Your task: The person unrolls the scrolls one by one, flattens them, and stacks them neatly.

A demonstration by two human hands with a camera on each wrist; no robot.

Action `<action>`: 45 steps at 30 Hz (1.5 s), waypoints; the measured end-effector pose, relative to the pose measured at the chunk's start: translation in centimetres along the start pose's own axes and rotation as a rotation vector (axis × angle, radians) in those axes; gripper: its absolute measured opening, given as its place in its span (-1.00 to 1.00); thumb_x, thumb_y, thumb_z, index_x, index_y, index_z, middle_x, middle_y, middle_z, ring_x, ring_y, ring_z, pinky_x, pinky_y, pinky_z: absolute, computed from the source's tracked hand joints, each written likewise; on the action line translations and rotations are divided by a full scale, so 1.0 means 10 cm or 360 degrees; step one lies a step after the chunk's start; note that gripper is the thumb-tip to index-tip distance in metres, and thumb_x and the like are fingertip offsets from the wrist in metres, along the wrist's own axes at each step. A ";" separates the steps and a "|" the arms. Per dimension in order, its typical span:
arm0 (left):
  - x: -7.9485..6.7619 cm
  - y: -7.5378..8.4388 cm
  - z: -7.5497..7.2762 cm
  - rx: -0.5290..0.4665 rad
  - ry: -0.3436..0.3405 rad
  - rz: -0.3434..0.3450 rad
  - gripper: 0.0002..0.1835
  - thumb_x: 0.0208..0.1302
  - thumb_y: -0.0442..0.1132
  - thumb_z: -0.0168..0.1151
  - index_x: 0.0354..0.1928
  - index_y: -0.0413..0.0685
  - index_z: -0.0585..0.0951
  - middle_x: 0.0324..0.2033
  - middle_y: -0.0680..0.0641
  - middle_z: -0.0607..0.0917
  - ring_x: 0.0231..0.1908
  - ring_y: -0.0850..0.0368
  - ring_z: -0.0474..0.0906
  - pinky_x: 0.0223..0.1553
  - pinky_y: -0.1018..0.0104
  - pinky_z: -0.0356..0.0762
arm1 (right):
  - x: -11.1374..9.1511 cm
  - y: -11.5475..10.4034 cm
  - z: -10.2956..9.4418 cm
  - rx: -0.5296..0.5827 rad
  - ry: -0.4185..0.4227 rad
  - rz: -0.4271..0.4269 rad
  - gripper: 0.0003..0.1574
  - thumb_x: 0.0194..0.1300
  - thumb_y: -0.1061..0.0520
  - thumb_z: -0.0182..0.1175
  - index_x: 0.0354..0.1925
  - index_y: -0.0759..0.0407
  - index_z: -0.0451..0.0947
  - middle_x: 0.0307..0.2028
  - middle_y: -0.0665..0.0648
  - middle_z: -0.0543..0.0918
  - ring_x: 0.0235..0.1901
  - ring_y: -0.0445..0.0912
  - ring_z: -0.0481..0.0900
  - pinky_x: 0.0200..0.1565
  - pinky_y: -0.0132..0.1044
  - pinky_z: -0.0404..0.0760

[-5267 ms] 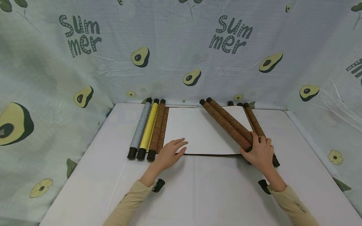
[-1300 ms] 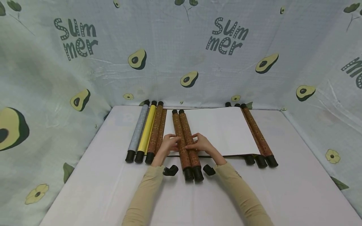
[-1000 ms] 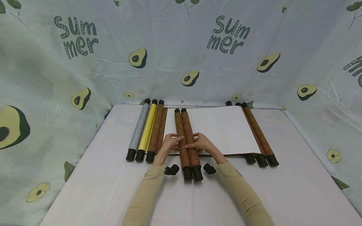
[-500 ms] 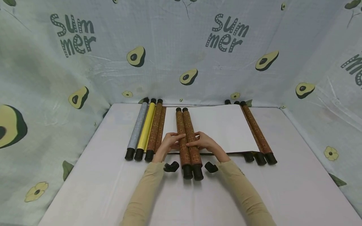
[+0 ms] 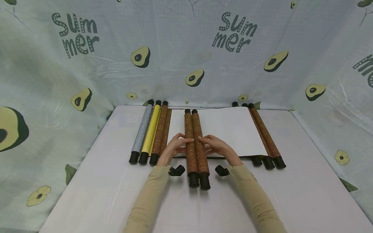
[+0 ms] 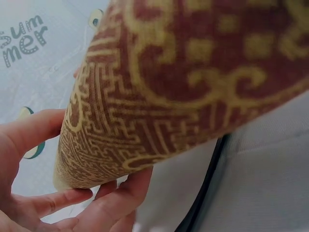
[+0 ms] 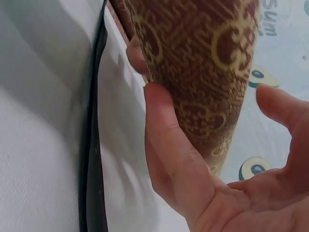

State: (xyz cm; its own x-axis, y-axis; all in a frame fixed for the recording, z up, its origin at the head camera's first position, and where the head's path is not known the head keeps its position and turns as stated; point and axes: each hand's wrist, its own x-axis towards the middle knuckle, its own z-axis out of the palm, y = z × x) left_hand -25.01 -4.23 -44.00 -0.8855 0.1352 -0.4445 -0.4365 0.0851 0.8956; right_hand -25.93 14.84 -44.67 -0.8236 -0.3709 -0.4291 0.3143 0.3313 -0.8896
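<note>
Two brown scrolls with a gold pattern and black end caps lie side by side above a white sheet (image 5: 227, 129) in the head view. My left hand (image 5: 175, 145) holds the left scroll (image 5: 190, 152), thumb on its side and fingers beneath, as the left wrist view shows. My right hand (image 5: 217, 146) has its fingers under the right scroll (image 5: 201, 153), its thumb at the outer side. The scrolls' near ends reach past the sheet's dark front edge. In the right wrist view the right thumb (image 7: 277, 104) stands close to the brown scroll (image 7: 203, 72).
At the left lie a grey scroll (image 5: 142, 132), a yellow scroll (image 5: 152, 132), a brown scroll (image 5: 160, 132) and a brown patterned strip (image 5: 165, 131). Several dark end caps and a brown scroll (image 5: 265, 136) lie at the sheet's right edge. A printed curtain (image 5: 175, 42) stands behind the table.
Earlier my right hand held both scrolls at the right while my left hand was loose. They are now mid-sheet between both hands, having shifted slightly right and straightened over the last second.
</note>
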 end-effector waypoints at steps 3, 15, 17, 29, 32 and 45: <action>-0.01 0.01 0.00 0.0018 -0.0028 0.0000 -0.54 0.05 -0.18 0.28 -0.05 -0.11 0.31 0.01 -0.23 0.42 -0.21 -0.09 0.59 -0.42 0.28 0.56 | -0.04 -0.02 -0.02 0.0060 -0.0033 -0.0001 -0.11 0.27 -0.25 -0.10 0.29 0.30 -0.05 0.26 0.39 0.11 0.12 0.31 0.32 -0.08 -0.04 0.54; -0.04 0.02 0.00 0.0031 -0.0140 0.0003 -0.41 0.07 -0.24 0.25 0.13 -0.15 0.24 0.02 -0.29 0.41 -0.13 -0.18 0.56 -0.32 0.18 0.58 | -0.06 -0.03 -0.08 0.0184 -0.0043 0.0050 -0.07 0.24 -0.30 -0.09 0.35 0.17 -0.10 0.20 0.44 0.21 0.09 0.31 0.36 -0.11 -0.04 0.55; -0.05 0.02 0.00 0.0031 -0.0156 0.0005 -0.38 0.07 -0.24 0.24 0.16 -0.16 0.22 0.04 -0.30 0.39 -0.11 -0.20 0.54 -0.30 0.17 0.58 | -0.07 -0.04 -0.08 0.0182 -0.0036 0.0044 -0.07 0.23 -0.29 -0.06 0.34 0.19 -0.10 0.18 0.44 0.21 0.07 0.31 0.38 -0.12 -0.03 0.56; -0.08 0.09 0.03 0.0077 -0.0227 0.0016 -0.33 0.08 -0.26 0.22 0.24 -0.18 0.20 0.10 -0.33 0.38 -0.10 -0.20 0.55 -0.29 0.16 0.58 | -0.12 -0.11 -0.02 0.0025 0.0079 0.0048 -0.11 0.15 -0.19 0.10 0.19 0.35 0.06 0.01 0.37 0.38 -0.31 -0.04 0.62 -0.22 -0.15 0.60; -0.09 0.10 0.04 0.0075 -0.0225 0.0018 -0.31 0.08 -0.25 0.22 0.25 -0.18 0.19 0.11 -0.33 0.37 -0.06 -0.20 0.52 -0.26 0.15 0.58 | -0.12 -0.11 -0.01 0.0015 0.0121 0.0067 -0.19 0.13 -0.13 0.14 0.13 0.33 0.10 -0.06 0.30 0.43 -0.35 -0.08 0.61 -0.24 -0.19 0.61; -0.10 0.09 0.04 0.0007 -0.0225 0.0030 -0.26 0.11 -0.27 0.19 0.30 -0.21 0.10 0.11 -0.32 0.39 -0.01 -0.24 0.47 -0.20 0.11 0.56 | -0.13 -0.08 -0.04 0.0067 0.0155 0.0017 -0.23 0.15 -0.04 0.11 0.19 0.31 0.08 -0.14 0.24 0.47 -0.43 -0.12 0.60 -0.29 -0.22 0.59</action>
State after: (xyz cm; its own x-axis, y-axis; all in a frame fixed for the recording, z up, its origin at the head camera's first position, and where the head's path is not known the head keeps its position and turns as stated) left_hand -24.43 -3.85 -42.71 -0.8622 0.2743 -0.4260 -0.4193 0.0857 0.9038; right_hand -25.30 15.44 -43.38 -0.8616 -0.2806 -0.4229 0.3411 0.2969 -0.8919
